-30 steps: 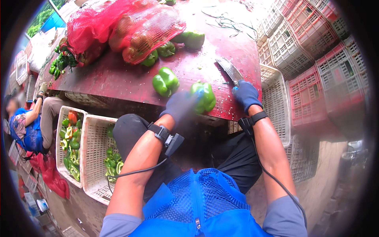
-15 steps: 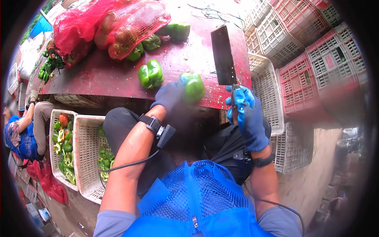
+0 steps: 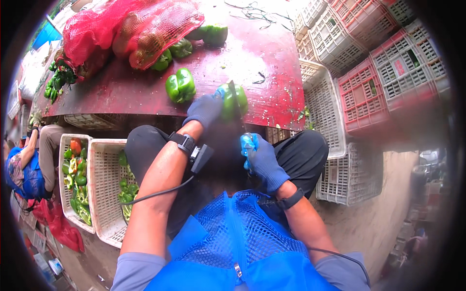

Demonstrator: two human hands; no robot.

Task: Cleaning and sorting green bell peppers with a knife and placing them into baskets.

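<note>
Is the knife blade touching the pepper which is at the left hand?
Cannot tell. In the head view the blurred blade crosses over the pepper, but neither contact nor a gap shows plainly.

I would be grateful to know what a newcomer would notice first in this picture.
Probably the bright red net bags at the upper left of the table. Next, near the middle, the left hand holds a green pepper, and the right hand holds a knife that overlaps it in view.
</note>
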